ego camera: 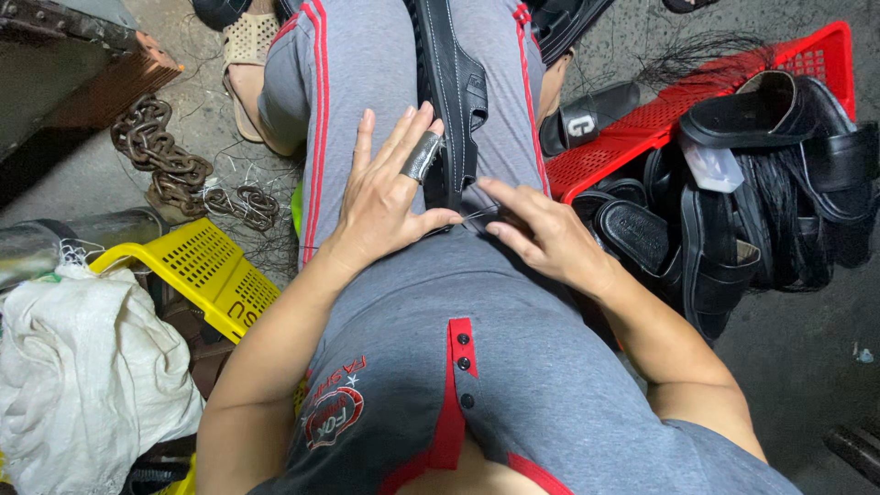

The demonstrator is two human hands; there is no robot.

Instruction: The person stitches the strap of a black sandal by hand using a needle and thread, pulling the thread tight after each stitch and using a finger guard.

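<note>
Fingers (390,147) of the left hand (380,197) lie spread and flat on the lap, holding nothing; a metal guard (422,156) covers the middle one. Right hand (541,234) pinches narrow on a thin dark thread (475,214) beside the left thumb. Black sandal (451,101) rests lengthwise between the knees, touching the left fingertips. To the right, a red crate (642,128) with a heap of black sandals (724,220) against it; to the left, a yellow basket (215,270), a white sack (82,376), a rusty chain (170,165) on the floor. Risk, judged: the sandal is only propped, so a hard tug on the thread could slide it off the lap or snap the thread.
</note>
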